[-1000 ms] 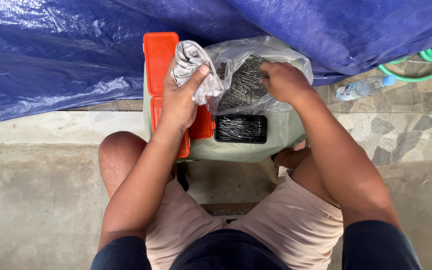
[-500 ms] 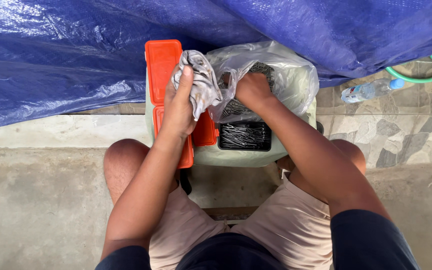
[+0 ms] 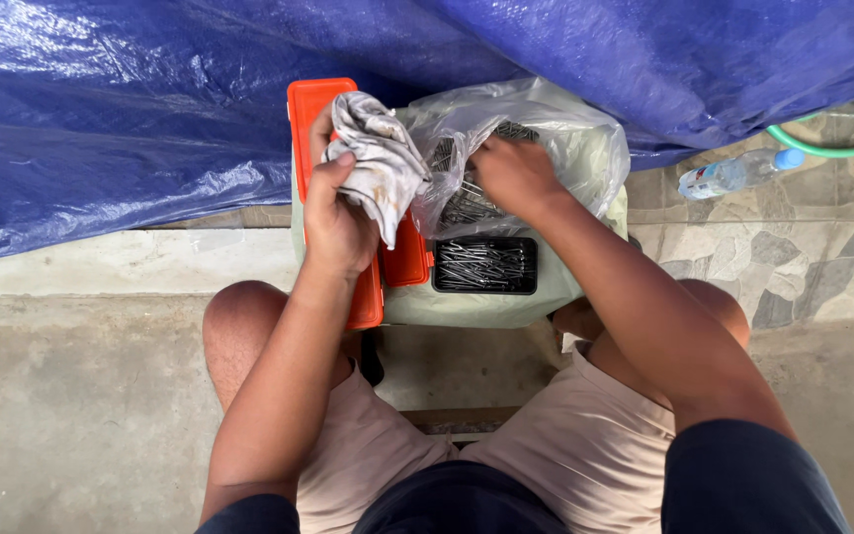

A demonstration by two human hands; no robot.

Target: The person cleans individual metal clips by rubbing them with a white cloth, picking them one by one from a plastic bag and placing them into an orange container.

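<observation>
The clear bag (image 3: 555,138) of nails (image 3: 467,203) sits on the pale box (image 3: 506,302), at twelve o'clock from the black tray (image 3: 484,265). The right hand (image 3: 514,176) is closed inside the bag's mouth, seemingly around nails; points could tear the thin plastic and spill them. The left hand (image 3: 336,222), at nine o'clock, wrist raised, grips a rag (image 3: 380,158) over the orange lid (image 3: 308,109).

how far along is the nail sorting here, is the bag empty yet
Done: the black tray already holds a layer of nails. In hand: the right hand is inside the clear plastic bag, where dark nails still show, while the left hand grips a stained rag over the orange lid. Left: the bag is not empty.
</observation>
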